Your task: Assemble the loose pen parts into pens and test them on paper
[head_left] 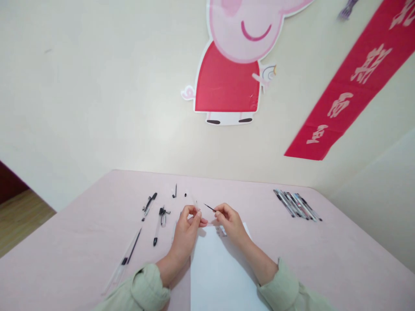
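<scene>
Pinching dark refill [210, 207] in right hand [230, 219], clear piece [196, 204] in left hand [188, 223], grips narrow

Pen parts [155, 242] left, pens [297, 205] right, paper [223, 272] between, on one table [81, 242]
From afar I see the left hand [187, 228] and right hand [231, 221] at the paper's far end; behind the table, the wall [97, 86] bears a cutout [227, 82], with a banner [343, 93] to its right

The sheet [223, 276] looks like matt paper, the pen cap [155, 242] glossy plastic, the sleeves [151, 283] cloth.
</scene>
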{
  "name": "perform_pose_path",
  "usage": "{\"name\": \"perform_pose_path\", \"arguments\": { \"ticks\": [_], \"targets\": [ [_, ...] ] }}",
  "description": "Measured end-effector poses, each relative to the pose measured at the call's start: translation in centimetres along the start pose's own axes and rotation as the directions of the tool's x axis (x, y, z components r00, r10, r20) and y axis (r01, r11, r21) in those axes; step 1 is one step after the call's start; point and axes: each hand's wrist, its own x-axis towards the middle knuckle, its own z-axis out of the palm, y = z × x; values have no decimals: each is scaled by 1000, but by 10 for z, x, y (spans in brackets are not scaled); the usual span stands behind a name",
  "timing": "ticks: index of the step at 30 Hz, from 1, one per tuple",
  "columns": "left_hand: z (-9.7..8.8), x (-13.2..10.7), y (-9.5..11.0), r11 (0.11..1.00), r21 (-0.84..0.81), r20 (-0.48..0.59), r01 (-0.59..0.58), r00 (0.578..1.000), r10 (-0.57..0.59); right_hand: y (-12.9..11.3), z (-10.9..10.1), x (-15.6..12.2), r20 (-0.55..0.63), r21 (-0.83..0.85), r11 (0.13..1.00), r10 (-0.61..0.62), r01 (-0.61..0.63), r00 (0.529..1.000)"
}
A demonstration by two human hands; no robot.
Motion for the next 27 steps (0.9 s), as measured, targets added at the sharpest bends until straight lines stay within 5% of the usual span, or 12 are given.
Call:
{"name": "perform_pose_path", "arguments": {
  "ticks": [5,18,27],
  "targets": [
    [-3,11,5,988,-152,-151,21,988,-45,-7,-1,-4,11,-293,924,-252,245,968],
    [0,10,2,976,-196,-146,93,982,-123,-7,-4,-5,43,-372,898,-234,232,971],
    [7,-2,3,972,-173,46,160,987,-154,-8,8,-9,119,-270,903,-314,335,942]
  ]
}}
